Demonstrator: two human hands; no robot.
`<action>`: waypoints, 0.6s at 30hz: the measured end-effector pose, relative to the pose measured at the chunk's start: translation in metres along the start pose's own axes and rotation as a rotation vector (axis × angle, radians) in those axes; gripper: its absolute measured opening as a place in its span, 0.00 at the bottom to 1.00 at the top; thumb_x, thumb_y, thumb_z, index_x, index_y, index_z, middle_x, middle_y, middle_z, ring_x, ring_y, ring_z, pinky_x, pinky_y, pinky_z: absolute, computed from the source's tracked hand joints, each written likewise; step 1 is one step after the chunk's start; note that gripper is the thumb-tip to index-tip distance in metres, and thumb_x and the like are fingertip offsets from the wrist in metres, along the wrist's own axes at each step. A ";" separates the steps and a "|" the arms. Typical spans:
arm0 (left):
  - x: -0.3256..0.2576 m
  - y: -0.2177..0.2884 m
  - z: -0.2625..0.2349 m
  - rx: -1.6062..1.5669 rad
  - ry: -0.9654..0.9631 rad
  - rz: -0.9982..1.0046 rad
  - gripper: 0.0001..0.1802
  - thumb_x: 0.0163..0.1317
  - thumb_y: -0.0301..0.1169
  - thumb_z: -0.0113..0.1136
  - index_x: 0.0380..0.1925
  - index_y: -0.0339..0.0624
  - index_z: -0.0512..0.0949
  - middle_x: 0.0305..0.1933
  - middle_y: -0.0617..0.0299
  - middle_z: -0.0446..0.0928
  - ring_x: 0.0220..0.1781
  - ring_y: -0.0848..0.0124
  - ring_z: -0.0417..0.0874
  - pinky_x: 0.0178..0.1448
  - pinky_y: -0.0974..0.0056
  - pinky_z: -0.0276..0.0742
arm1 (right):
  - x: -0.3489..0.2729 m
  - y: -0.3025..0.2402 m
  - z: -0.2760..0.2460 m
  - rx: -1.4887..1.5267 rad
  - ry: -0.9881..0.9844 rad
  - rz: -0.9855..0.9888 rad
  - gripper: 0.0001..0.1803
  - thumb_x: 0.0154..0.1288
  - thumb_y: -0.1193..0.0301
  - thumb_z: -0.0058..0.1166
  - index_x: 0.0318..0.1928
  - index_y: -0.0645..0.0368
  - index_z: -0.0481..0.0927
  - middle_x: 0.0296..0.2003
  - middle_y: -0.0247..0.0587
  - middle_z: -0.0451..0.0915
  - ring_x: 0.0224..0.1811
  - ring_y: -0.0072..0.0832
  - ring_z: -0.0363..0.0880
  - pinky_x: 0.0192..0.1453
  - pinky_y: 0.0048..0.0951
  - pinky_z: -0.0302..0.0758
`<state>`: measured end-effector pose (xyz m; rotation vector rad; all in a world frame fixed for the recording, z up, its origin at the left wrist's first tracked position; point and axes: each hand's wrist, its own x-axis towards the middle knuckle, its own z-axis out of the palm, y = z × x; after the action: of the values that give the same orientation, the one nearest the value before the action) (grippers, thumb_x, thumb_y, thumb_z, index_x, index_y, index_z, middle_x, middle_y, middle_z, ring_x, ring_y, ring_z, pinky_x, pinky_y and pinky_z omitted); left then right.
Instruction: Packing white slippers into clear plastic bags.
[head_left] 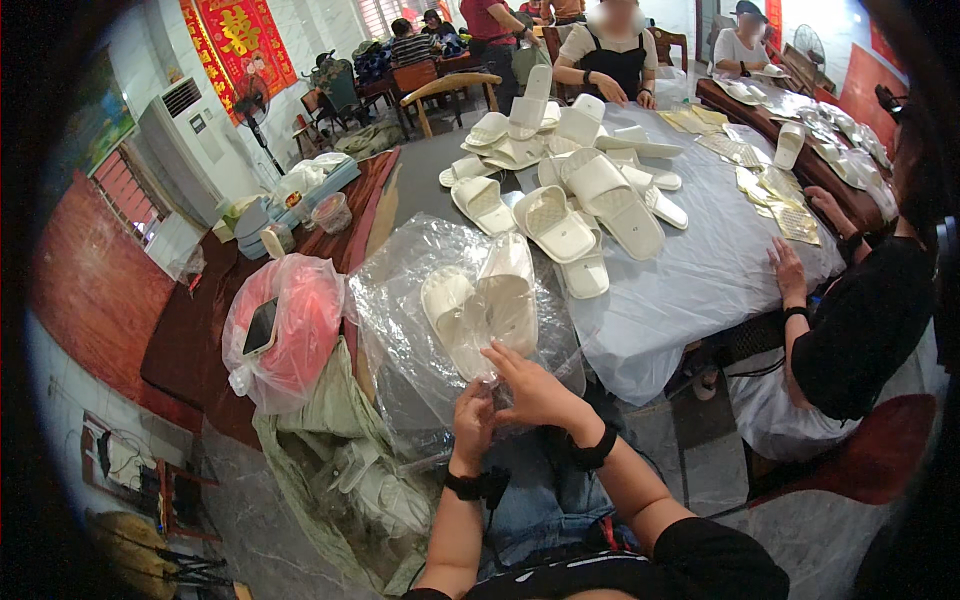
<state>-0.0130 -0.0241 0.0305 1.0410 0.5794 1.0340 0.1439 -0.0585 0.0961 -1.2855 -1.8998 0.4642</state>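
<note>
A pair of cream slippers, the left slipper (447, 300) and the right slipper (508, 300), lies in front of me among clear plastic bags (385, 300) at the table's near edge. My left hand (472, 425) is closed, its fingertips pinching the clear plastic just below the slippers' near ends. Beside it, my right hand (540, 392) has its fingers stretched out over the plastic, touching near the end of the right slipper, with the thumb apart. Past the pair rises a heap of loose cream slippers (610, 195).
A pink plastic bag (300, 320) with a phone (262, 327) on it sits at left. Below hangs a pale green woven sack (330, 430). At right, a co-worker's hands (790, 270) rest on the plastic-covered table near yellowish sticker sheets (775, 200). Another person (610, 60) stands across the table.
</note>
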 end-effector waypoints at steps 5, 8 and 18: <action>0.004 0.004 0.011 -0.044 -0.074 0.031 0.21 0.56 0.24 0.43 0.50 0.29 0.71 0.51 0.53 0.73 0.59 0.65 0.70 0.64 0.64 0.61 | 0.000 0.017 0.015 -0.066 0.124 0.181 0.29 0.52 0.76 0.57 0.58 0.55 0.69 0.55 0.51 0.73 0.52 0.46 0.75 0.53 0.37 0.74; -0.001 0.003 0.022 0.144 0.056 0.258 0.20 0.57 0.25 0.42 0.48 0.27 0.72 0.52 0.52 0.73 0.58 0.65 0.72 0.63 0.62 0.63 | 0.004 0.018 0.019 0.042 0.239 0.225 0.21 0.53 0.81 0.52 0.50 0.57 0.76 0.46 0.49 0.79 0.43 0.42 0.81 0.45 0.34 0.77; 0.014 -0.011 -0.011 0.143 -0.357 0.143 0.31 0.68 0.53 0.41 0.53 0.34 0.69 0.54 0.54 0.71 0.56 0.66 0.73 0.66 0.60 0.60 | 0.021 -0.001 0.005 0.551 0.420 -0.004 0.24 0.46 0.92 0.46 0.46 0.63 0.75 0.53 0.42 0.78 0.51 0.25 0.78 0.51 0.23 0.73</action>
<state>-0.0114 -0.0079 0.0168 1.3737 0.2930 0.9101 0.1355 -0.0396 0.1024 -0.9204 -1.3014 0.6089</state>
